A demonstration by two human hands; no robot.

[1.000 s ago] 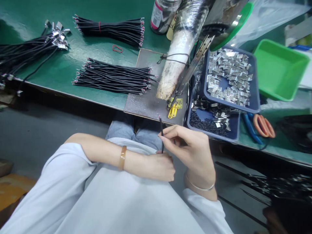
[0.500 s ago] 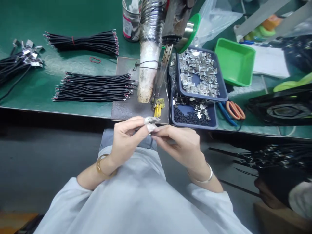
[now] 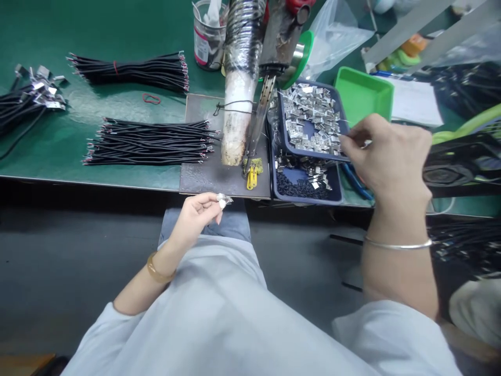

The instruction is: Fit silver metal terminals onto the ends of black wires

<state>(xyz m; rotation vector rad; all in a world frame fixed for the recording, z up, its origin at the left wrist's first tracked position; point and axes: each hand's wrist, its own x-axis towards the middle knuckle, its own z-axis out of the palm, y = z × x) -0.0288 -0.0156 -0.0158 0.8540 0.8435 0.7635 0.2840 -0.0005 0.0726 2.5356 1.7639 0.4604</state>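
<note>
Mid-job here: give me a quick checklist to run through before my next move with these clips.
1. Left hand pinches a metal clip at its fingertips: ok.
2. Right hand is at the upper blue tray of clips: ok.
3. Right fingers have a clip pinched: cannot tell.
4. Wire bundle lies on the green table, untouched: ok.
5. Both hands are apart from the mounted tool: ok.

The right hand (image 3: pixel 387 156) is parting from the left hand (image 3: pixel 195 214) and reaching over the blue tray (image 3: pixel 313 155) of metal clips (image 3: pixel 309 117), leaving the left fingers (image 3: pixel 213 201) pinching one clip (image 3: pixel 225 199) alone
</note>
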